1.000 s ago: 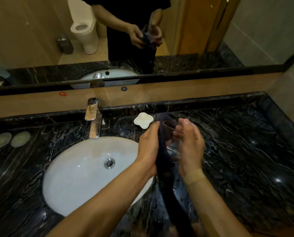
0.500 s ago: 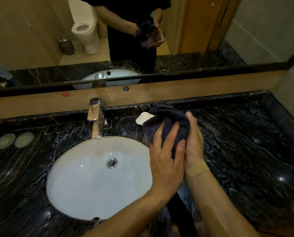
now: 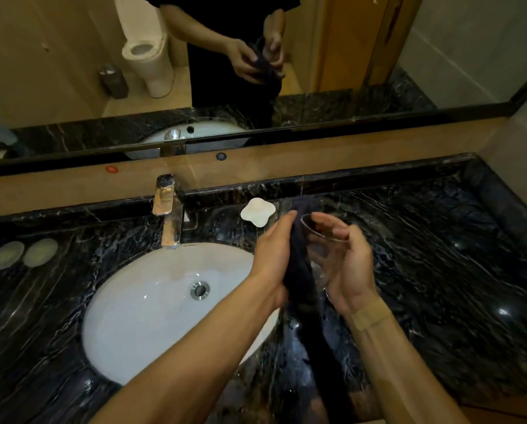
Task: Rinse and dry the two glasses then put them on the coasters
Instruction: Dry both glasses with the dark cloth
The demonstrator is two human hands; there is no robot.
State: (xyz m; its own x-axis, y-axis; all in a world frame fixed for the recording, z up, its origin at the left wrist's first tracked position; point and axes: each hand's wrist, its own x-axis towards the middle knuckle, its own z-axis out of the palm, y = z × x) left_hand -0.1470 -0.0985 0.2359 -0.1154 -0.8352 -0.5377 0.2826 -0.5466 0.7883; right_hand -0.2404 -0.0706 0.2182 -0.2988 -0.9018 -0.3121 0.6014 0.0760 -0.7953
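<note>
A clear glass (image 3: 321, 249) is cupped in my right hand (image 3: 347, 264), above the counter just right of the sink. My left hand (image 3: 274, 255) grips a dark cloth (image 3: 300, 264) pressed against the glass's left side; the cloth hangs down past my wrists. Two pale round coasters (image 3: 23, 254) lie side by side on the counter at the far left. A second glass is not visible on the counter; a faint rim of one shows only in the mirror (image 3: 288, 123).
White oval sink (image 3: 152, 304) with a chrome tap (image 3: 168, 209) behind it. A white flower-shaped dish (image 3: 257, 211) sits by the back ledge. The black marble counter (image 3: 439, 270) is wet and stretches right. A mirror spans the wall.
Half a second ago my left hand covered the glass with the cloth bunched over it. Now the cloth hangs at the glass's left side and the rim is exposed.
</note>
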